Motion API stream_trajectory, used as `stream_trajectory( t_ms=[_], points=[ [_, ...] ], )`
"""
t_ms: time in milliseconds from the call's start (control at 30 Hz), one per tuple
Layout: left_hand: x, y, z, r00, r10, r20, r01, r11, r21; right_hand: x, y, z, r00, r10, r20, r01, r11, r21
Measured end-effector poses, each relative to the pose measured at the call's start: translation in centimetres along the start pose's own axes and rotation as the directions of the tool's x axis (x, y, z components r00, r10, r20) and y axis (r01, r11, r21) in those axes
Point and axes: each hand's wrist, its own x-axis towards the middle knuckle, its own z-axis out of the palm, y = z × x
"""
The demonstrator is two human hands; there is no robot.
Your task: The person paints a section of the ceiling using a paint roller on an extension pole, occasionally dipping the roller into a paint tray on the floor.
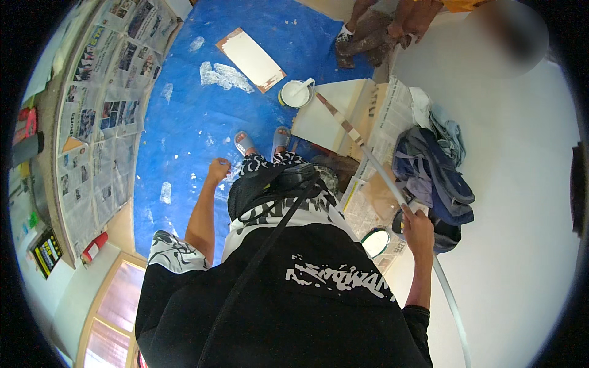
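Observation:
My right hand (418, 230) is closed around a long, narrow wooden strip (383, 175). Most of the strip is white, while bare brown wood shows toward its far end, above the white board on the right. My left hand (219, 170) hangs beside my left leg, its fingers loosely bent and apart, with nothing visible in it. Ahead of my feet stands an open paint can (296, 94) of white paint, with a pale handle sticking out of it. Close by on the floor lies a white-painted board (251, 58) with brown edges.
A blue sheet (184, 122) with white paint smears covers the floor. Newspaper (104, 116) covers the counter at left. At right lie a white board (334, 116), piled clothes and a bag (435, 165), and a white-topped round container (375, 243). Another person's hand (396, 29) shows at the far side.

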Motion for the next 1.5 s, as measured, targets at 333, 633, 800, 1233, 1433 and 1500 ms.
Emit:
stream_trajectory(
  t_ms=[333,633,800,1233,1433,1500],
  points=[
    [-1.9,-3.2,-0.8,0.992,-0.127,-0.019,0.126,0.990,-0.068,2.9,-0.7,3.8,0.996,-0.084,0.012,0.083,0.994,0.067],
    [-2.4,-2.3,-0.5,0.996,-0.088,-0.032,0.085,0.994,-0.066,7.9,-0.5,8.1,0.986,-0.169,0.004,0.165,0.967,0.193],
    [-3.0,-3.1,-0.9,0.994,-0.089,-0.058,0.083,0.992,-0.096,9.6,-0.6,7.7,0.987,-0.149,0.056,0.126,0.948,0.292],
    [-3.3,-4.3,-1.3,0.979,-0.197,-0.048,0.192,0.977,-0.097,10.0,-0.7,4.5,0.985,-0.147,0.089,0.116,0.953,0.281],
    [-1.3,-2.7,-1.4,0.992,-0.117,-0.047,0.112,0.989,-0.100,7.4,-1.0,-0.2,0.986,-0.142,0.088,0.112,0.952,0.284],
    [-1.0,-2.2,-1.5,0.994,-0.097,-0.047,0.092,0.992,-0.091,6.2,-2.1,-3.1,0.987,-0.068,0.146,0.029,0.967,0.252]
  ],
)
